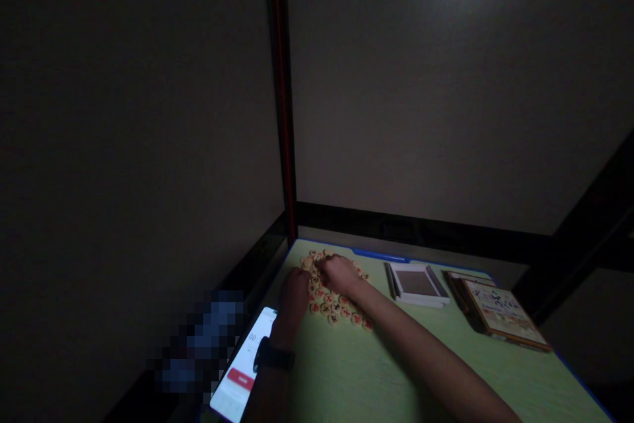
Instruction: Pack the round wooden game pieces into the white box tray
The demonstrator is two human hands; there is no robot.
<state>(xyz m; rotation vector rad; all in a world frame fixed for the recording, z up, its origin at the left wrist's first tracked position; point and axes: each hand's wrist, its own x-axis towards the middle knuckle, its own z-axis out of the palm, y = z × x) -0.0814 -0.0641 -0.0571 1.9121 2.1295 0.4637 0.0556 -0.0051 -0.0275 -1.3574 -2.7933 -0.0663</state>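
Many round wooden Chinese chess pieces (345,311) with red or black characters lie spread at the far left part of the table. My right hand (339,272) reaches over the middle of them with curled fingers, its fingertips down among the pieces. Along their left edge is my left hand (296,288), also with bent fingers, a dark band (275,356) on its wrist. What either hand pinches, if anything, is hidden by the fingers and the dim light.
The pale green table (341,377) has a blue edge. A lit phone (238,360) lies at its left side, partly behind my left forearm. To the right are an open white box (419,284) and a printed, brown-edged box (505,312). Walls meet behind the table.
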